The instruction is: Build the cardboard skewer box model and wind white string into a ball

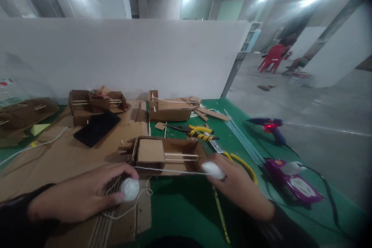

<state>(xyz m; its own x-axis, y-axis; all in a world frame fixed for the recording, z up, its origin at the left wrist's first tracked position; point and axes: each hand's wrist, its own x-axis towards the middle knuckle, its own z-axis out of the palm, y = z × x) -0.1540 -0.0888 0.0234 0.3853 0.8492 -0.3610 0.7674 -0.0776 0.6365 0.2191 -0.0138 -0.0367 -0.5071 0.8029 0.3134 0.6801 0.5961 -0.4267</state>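
Note:
My left hand (78,192) grips a small white ball of string (130,189) between thumb and forefinger, at the edge of a cardboard sheet. A second white ball of string (213,169) is pinched in my right hand (234,184). A strand of white string (171,171) stretches between the two hands, and a loose loop hangs by the left ball. Just behind this strand sits an open cardboard box (181,148) with thin wooden sticks across its inside and a cardboard flap over its left part.
Beyond the box lie yellow-and-black pliers (200,132) and yellow-handled scissors (242,164). A glue gun (270,124) with a red light and a purple packet (293,184) are on the right. More cardboard boxes (171,114) and a black phone (97,127) stand or lie farther back.

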